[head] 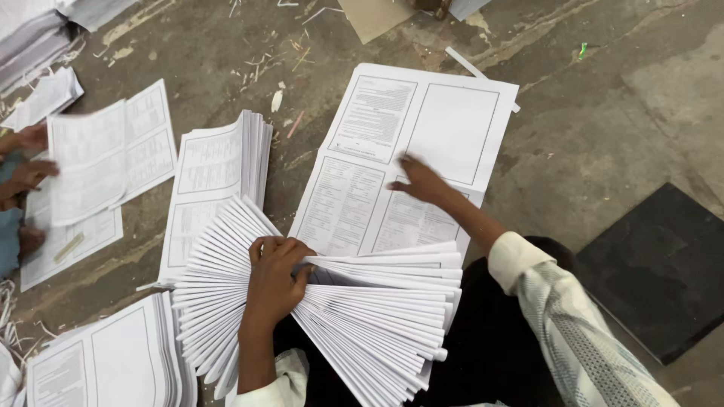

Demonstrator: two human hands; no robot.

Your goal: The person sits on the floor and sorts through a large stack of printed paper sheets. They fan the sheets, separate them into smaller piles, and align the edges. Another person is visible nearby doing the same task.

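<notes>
A thick fan of folded white printed sheets (377, 316) spreads across my lap. My left hand (275, 280) grips it at the middle, fingers curled over the folds. My right hand (418, 181) reaches forward with fingers apart, resting on a large flat printed sheet (452, 120) that lies on the concrete floor ahead of me. That sheet shows four printed page panels and tops a low stack.
A stack of folded sheets (219, 173) lies left of the fan, another stack (113, 362) at lower left. At the far left another person's hands (30, 175) hold a printed sheet (98, 158). A dark mat (664, 271) lies at right. Paper scraps litter the floor.
</notes>
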